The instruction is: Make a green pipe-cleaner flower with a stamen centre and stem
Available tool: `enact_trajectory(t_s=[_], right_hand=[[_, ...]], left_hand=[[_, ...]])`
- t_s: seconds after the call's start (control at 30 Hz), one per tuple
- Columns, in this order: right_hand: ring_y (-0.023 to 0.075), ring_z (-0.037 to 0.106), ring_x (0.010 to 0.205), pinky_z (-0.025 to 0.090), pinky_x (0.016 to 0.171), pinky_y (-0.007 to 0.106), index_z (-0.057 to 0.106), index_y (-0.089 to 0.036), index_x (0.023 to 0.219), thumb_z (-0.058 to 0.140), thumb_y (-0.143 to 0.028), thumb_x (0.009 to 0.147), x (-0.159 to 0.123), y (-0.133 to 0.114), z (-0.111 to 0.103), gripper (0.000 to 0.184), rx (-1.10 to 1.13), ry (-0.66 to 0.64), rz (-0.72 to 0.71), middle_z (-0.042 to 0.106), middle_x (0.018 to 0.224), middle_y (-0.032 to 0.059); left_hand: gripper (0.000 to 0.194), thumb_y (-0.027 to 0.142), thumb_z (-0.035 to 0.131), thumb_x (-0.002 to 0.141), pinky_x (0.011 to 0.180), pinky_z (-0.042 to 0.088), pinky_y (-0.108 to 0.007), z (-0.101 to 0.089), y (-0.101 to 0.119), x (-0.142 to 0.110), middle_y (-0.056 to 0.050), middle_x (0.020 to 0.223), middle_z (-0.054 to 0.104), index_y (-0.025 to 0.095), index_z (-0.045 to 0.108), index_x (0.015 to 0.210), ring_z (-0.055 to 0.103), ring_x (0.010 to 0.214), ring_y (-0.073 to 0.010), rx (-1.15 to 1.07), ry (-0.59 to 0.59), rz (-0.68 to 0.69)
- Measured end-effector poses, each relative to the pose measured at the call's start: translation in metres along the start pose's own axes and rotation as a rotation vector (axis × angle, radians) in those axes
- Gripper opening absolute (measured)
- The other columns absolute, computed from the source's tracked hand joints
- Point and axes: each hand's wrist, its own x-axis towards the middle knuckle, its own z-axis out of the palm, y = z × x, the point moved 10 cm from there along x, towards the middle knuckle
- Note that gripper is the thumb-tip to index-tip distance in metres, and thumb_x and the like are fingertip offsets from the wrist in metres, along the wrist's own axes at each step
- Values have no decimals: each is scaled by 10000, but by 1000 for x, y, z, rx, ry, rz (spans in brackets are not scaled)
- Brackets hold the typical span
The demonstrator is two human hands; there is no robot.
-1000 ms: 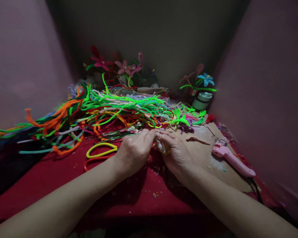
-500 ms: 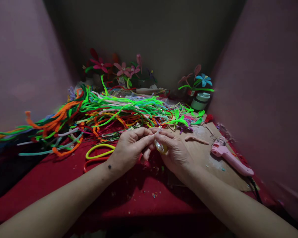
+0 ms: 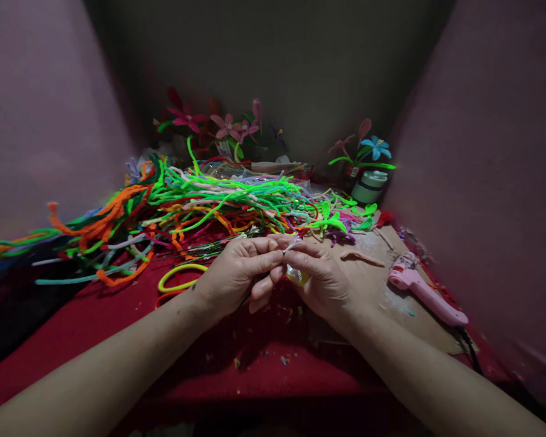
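My left hand and my right hand meet over the red cloth, fingertips touching. Between their thumbs and forefingers they pinch a small tuft of thin white strands, its lower part hidden by the fingers. Under the right thumb, against the palm, sits a shiny silvery and yellowish item, too covered to name. The left hand's lower fingers are curled loosely. Yellow-handled scissors lie partly behind my left wrist, with a red loop below the yellow one.
A large heap of colourful pipe cleaners spreads behind and left. A pink glue gun rests on cardboard at right. Pipe-cleaner flowers stand at the back, beside a pale green jar farther right. Small scraps dot the red cloth.
My left hand has turned slightly, its wrist now covering more of the scissors. The shiny item shows less under my right thumb. Both hands stay pinched together.
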Motion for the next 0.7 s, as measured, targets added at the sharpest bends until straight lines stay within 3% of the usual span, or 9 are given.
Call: enact_trajectory(t_s=[0.27, 0.47, 0.6, 0.7], right_hand=[[179, 572, 894, 469, 711, 289, 705, -238, 612, 724, -148, 592, -1, -7, -3, 95, -56, -30, -51, 648, 963, -5], [229, 518, 1067, 425, 874, 371, 717, -239, 630, 713, -163, 608, -5, -13, 5, 79, -112, -119, -76, 648, 965, 24], [230, 520, 1056, 430, 872, 378, 714, -252, 627, 691, -137, 629, -6, -16, 6, 117, -134, -102, -97, 636, 978, 11], [202, 554, 963, 450, 814, 351, 710, -249, 620, 699, -131, 614, -4, -16, 1, 119, -123, -38, -109, 641, 953, 1]], left_hand=[[268, 313, 527, 828, 273, 314, -139, 0, -7, -1, 62, 320, 403, 144, 516, 621, 343, 237, -43, 62, -41, -40], [239, 326, 558, 805, 258, 293, -140, 1, -11, -3, 64, 440, 438, 145, 528, 652, 287, 252, -14, 1, -84, -85], [232, 299, 560, 801, 268, 261, -128, 1, -11, -4, 52, 486, 473, 137, 524, 639, 296, 270, -4, 7, -97, -111], [277, 326, 528, 821, 293, 246, -130, -2, -4, -2, 51, 462, 467, 135, 514, 620, 337, 279, -12, 104, -54, -55]])
